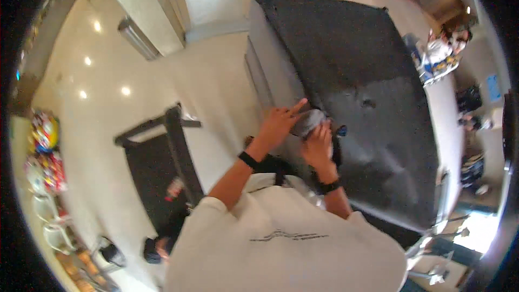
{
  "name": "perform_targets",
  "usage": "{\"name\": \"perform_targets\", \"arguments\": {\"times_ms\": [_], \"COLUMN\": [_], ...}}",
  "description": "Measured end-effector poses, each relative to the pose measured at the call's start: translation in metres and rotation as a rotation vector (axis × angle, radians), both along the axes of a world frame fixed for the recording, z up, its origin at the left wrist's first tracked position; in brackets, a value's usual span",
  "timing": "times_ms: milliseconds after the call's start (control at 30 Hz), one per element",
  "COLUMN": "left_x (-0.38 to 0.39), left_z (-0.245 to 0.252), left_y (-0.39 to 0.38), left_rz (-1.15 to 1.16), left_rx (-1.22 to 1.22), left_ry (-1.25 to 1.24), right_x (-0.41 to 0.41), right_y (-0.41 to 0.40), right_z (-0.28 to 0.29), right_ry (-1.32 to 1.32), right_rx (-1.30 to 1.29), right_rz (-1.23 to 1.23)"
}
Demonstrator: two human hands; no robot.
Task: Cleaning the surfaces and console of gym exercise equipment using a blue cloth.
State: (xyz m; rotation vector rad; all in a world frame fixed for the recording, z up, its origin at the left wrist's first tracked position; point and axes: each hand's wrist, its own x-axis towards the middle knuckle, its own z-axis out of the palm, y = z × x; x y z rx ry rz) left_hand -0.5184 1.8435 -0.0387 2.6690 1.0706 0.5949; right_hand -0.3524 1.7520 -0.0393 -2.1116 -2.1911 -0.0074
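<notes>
A grey, blurred item that looks like bunched cloth [313, 121] lies between my hands at the near left edge of a large black-covered table [344, 44]. My right hand [318, 144] presses on it or holds it, fingers over its right part. On its left side, my left hand [279, 123] has the index finger stretched out and the fingers apart; whether it touches the item is unclear. Dark bands circle both wrists. Just right of my right hand, a small dark blue object [342, 130] rests on the black surface.
A black cart or bench with a raised frame [150, 166] stands to my left, with a small red and white item on it. Beyond are a pillar [142, 4] and a metal cylinder [138, 38]. Another person [440, 50] is past the table's right side. Colourful goods [44, 129] line the far left.
</notes>
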Motion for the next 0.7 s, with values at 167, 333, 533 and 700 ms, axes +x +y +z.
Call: {"name": "perform_targets", "arguments": {"times_ms": [167, 333, 533, 700], "left_x": [-0.011, -0.035, -0.063, -0.072], "left_z": [0.011, 0.012, 0.025, 0.059], "left_y": [0.017, 0.051, 0.121, 0.186], "left_rz": [-0.048, -0.077, -0.062, -0.092], "left_rx": [-0.048, -0.168, -0.257, -0.416], "left_ry": [-0.028, -0.037, -0.053, -0.095], "right_x": [-0.02, -0.039, -0.056, -0.076], "right_y": [0.011, 0.05, 0.109, 0.161], "right_z": [0.015, 0.032, 0.04, 0.022], "right_ry": [0.053, 0.216, 0.22, 0.25], "right_rx": [-0.088, -0.074, -0.034, 0.026], "right_rz": [-0.118, -0.12, 0.007, -0.073]}}
